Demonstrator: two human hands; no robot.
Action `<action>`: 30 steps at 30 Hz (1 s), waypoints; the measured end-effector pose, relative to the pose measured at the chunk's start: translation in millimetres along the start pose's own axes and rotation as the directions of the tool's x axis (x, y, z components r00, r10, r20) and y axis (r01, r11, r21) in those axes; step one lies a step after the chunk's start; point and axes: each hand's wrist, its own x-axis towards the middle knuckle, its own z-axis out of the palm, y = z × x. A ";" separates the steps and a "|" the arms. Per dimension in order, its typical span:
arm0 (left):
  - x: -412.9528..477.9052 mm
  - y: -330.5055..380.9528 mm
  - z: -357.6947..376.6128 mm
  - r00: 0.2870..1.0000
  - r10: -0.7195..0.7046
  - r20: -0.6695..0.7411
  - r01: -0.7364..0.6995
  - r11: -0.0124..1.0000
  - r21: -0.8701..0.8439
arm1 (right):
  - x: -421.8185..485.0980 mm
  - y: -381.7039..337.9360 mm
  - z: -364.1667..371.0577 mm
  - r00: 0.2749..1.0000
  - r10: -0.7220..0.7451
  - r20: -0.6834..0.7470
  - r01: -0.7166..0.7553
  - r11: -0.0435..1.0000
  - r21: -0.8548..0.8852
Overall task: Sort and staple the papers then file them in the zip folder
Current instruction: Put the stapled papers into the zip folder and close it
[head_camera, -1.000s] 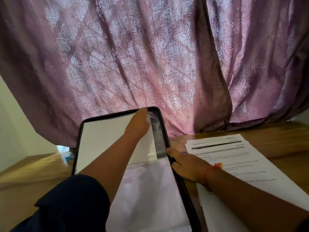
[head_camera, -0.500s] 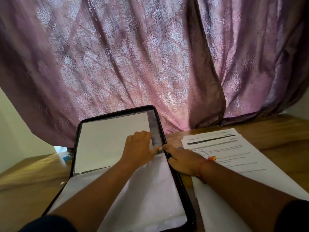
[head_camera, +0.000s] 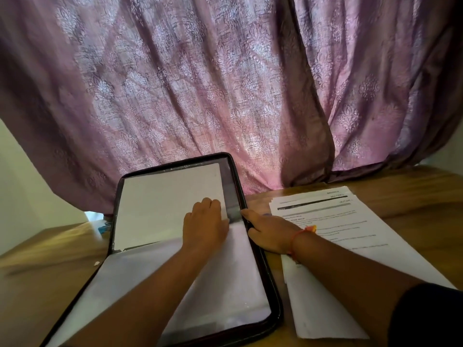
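A black-edged zip folder (head_camera: 275,294) lies open on the wooden table, its far half propped up against the curtain. White paper (head_camera: 160,211) fills the upright half and a clear sleeve covers the near half. My left hand (head_camera: 205,224) lies flat on the paper near the fold, fingers straight. My right hand (head_camera: 268,231) rests on the folder's right edge at the fold, fingers extended along the black rim. A stack of printed papers (head_camera: 345,236) lies to the right of the folder, partly under my right forearm.
A purple patterned curtain (head_camera: 225,83) hangs right behind the table. The wooden table (head_camera: 50,261) extends left of the folder. A small blue object (head_camera: 104,226) peeks out behind the folder's left side. A tiny white scrap (head_camera: 96,263) lies by the folder's left edge.
My left hand has slid down from the top right corner of the upright half to the fold. My right hand stayed on the folder's right edge.
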 end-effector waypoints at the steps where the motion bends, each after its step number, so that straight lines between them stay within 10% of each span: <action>1: -6.5 -1.8 1.3 1.000 -0.020 0.015 0.020 0.999 -0.027 | -0.5 -0.2 -0.6 1.000 -0.006 0.001 0.006 1.000 -0.003; 12: -18.0 -12.1 19.4 0.986 0.048 0.162 -0.028 0.992 -0.122 | 2.9 -2.0 -0.4 0.999 -0.042 -0.010 0.042 0.999 -0.029; 20: -18.9 -14.5 18.0 0.979 0.076 0.191 -0.053 0.991 -0.124 | 10.3 -0.4 -35.8 0.921 0.003 -0.389 -0.024 0.998 -0.050; 30: -16.3 -17.1 20.4 0.976 0.081 0.204 -0.059 0.992 -0.112 | -23.1 70.4 -71.1 0.949 0.315 -0.026 -0.310 0.910 -0.275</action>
